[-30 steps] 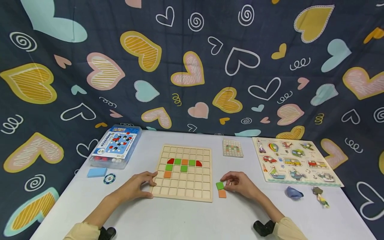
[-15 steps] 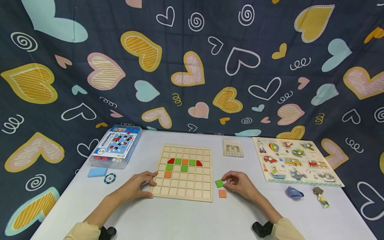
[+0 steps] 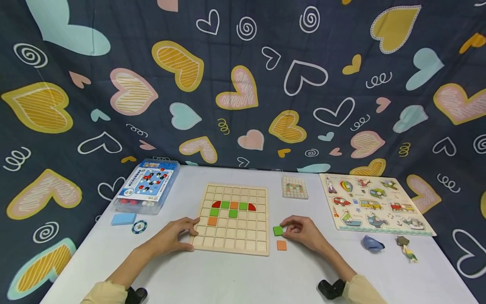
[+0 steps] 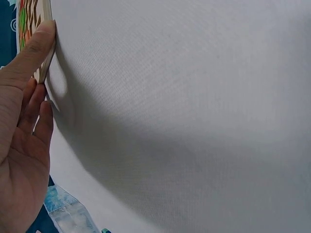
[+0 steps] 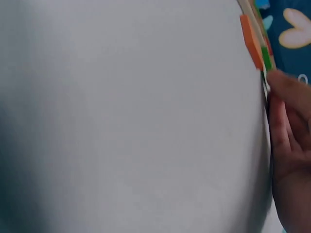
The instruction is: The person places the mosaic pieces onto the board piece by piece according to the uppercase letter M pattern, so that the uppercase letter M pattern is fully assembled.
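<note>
A wooden grid board lies on the white table, with red, green and orange tiles in its upper-left and middle cells. My left hand grips its lower-left corner, thumb at the front and fingers along the left side. In the left wrist view the thumb touches the board's edge. Right of the board, my right hand pinches a green square tile between thumb and fingers. Just in front of that tile lies an orange square tile, which also appears in the right wrist view.
A small pattern card lies behind the board. Farther right are a picture puzzle board, a blue-grey toy and a small figurine. At left stand a plastic box, a light-blue block and a round chip.
My right hand has drawn the green tile slightly away from the orange one and lifted it a little. The left hand stays on the board's corner.
</note>
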Action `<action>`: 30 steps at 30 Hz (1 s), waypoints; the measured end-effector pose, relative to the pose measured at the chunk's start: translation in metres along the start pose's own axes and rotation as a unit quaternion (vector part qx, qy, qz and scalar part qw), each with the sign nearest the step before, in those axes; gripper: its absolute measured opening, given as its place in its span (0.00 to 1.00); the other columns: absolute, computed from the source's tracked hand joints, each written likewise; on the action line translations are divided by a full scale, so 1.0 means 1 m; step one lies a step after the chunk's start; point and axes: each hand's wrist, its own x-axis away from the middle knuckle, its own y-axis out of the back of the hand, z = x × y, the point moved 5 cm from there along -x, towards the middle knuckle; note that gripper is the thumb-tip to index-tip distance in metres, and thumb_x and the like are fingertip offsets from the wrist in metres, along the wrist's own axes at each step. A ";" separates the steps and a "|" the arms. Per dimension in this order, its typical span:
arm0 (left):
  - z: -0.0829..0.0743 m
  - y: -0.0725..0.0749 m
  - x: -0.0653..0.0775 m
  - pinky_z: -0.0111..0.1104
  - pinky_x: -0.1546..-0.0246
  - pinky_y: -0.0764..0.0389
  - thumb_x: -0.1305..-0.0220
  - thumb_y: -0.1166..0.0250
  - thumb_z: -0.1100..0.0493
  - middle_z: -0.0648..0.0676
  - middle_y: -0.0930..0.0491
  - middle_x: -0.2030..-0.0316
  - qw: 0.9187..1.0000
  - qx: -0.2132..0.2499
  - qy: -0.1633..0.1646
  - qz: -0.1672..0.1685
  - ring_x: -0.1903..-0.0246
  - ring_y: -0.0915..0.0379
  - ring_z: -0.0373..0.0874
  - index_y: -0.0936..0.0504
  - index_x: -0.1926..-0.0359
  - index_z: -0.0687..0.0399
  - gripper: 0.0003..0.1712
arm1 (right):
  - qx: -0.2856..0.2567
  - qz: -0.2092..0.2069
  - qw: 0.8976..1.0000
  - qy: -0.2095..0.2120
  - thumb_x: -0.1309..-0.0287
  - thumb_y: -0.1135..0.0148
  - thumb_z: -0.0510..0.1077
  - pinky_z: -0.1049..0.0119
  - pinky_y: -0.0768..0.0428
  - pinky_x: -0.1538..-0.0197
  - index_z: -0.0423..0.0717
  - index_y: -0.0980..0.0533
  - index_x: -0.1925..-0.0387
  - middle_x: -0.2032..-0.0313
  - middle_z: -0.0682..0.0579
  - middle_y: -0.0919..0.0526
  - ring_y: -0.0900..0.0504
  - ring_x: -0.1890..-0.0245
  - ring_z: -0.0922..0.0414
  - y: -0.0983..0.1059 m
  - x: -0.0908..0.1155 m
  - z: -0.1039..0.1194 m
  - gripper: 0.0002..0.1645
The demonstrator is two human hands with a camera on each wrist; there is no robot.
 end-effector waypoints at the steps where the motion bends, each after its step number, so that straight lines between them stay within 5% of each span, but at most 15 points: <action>1: 0.000 0.000 0.000 0.54 0.40 0.34 0.54 0.24 0.55 0.63 0.28 0.39 1.000 -0.001 0.000 -0.001 0.41 0.33 0.62 0.20 0.66 0.47 0.15 | -0.012 -0.012 1.000 -0.001 0.49 0.30 0.33 0.75 0.20 0.69 0.34 0.21 0.58 0.70 0.46 0.18 0.22 0.74 0.65 0.000 0.001 0.000 0.15; 14: -0.001 0.000 0.000 0.54 0.40 0.35 0.54 0.24 0.56 0.63 0.29 0.38 1.000 0.004 0.008 0.003 0.40 0.34 0.62 0.19 0.65 0.47 0.14 | -0.043 -0.182 0.977 -0.102 0.55 0.29 0.28 0.74 0.18 0.63 0.33 0.20 0.61 0.62 0.40 0.15 0.14 0.66 0.53 -0.010 0.000 0.014 0.15; 24: 0.003 -0.003 -0.001 0.53 0.39 0.34 0.54 0.24 0.55 0.62 0.28 0.38 1.000 0.006 0.007 -0.001 0.40 0.33 0.61 0.20 0.66 0.45 0.15 | -0.071 -0.197 0.970 -0.121 0.55 0.30 0.26 0.71 0.17 0.64 0.32 0.21 0.62 0.63 0.41 0.15 0.14 0.67 0.51 -0.022 -0.017 0.021 0.14; 30: 0.004 -0.003 0.000 0.53 0.40 0.34 0.54 0.24 0.54 0.62 0.28 0.39 1.000 0.004 0.004 -0.001 0.41 0.32 0.61 0.20 0.66 0.45 0.15 | -0.044 -0.189 0.974 -0.115 0.55 0.29 0.27 0.69 0.17 0.64 0.35 0.20 0.64 0.66 0.44 0.14 0.14 0.68 0.53 -0.029 -0.032 0.024 0.13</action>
